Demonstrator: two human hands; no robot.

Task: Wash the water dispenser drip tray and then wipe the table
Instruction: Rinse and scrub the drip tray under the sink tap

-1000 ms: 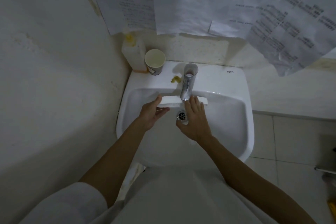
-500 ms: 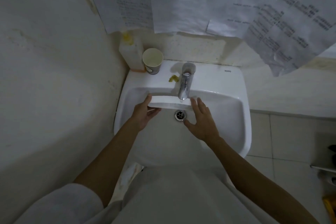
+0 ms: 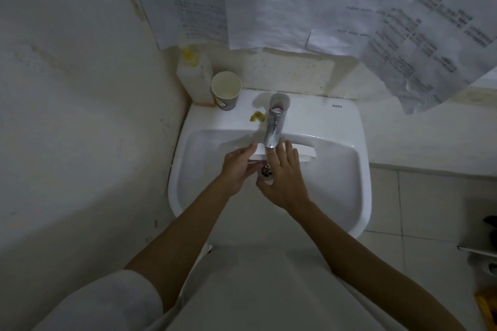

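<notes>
The white drip tray (image 3: 306, 152) is held on edge inside the white sink (image 3: 336, 191), just under the chrome tap (image 3: 273, 126). My left hand (image 3: 238, 169) grips the tray's left end, thumb on top. My right hand (image 3: 286, 177) lies flat with fingers spread against the tray's near face, right of the tap's spout. Both hands hide most of the tray; only its right end shows. The drain (image 3: 266, 170) shows between my hands.
A soap bottle (image 3: 195, 78) and a paper cup (image 3: 226, 90) stand at the sink's back left corner. A small yellow scrap (image 3: 256, 116) lies beside the tap. Printed papers (image 3: 295, 0) hang above. Wall close on the left, tiled floor on the right.
The tray has shifted right under the tap and my left hand moved with it. My right hand slid back left onto the tray's face.
</notes>
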